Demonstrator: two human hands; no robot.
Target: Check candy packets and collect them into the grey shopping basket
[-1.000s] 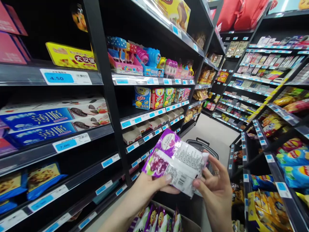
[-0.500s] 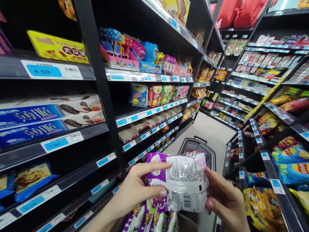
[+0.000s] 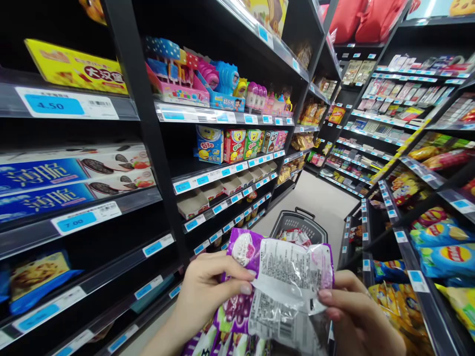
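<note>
Between my two hands is a purple and white snack bag (image 3: 293, 262) with grapes pictured on it, its printed back with barcode turned toward me. My left hand (image 3: 208, 287) pinches the left end of the pale seam across the back, thumb and forefinger together. At the seam's right end, my right hand (image 3: 359, 306) pinches it with thumb and forefinger. Several purple and green packets (image 3: 226, 341) lie directly below the bag, partly covered by it. Beyond it stands a dark grey shopping basket (image 3: 321, 230) on the floor, with red and white packets (image 3: 295, 236) inside.
Black shelves with price labels line the left, holding blue biscuit boxes (image 3: 40, 170), a yellow box (image 3: 76, 69) and small snack cartons (image 3: 210, 145). Blue chip bags (image 3: 449, 257) and yellow bags (image 3: 401, 306) fill the right shelves. A pale floor (image 3: 322, 193) runs between them.
My left fingers have closed from lying across the bag to pinching its seam. My right fingers have moved from the bag's edge onto the seam, which now stands up. The bag has shifted slightly right.
</note>
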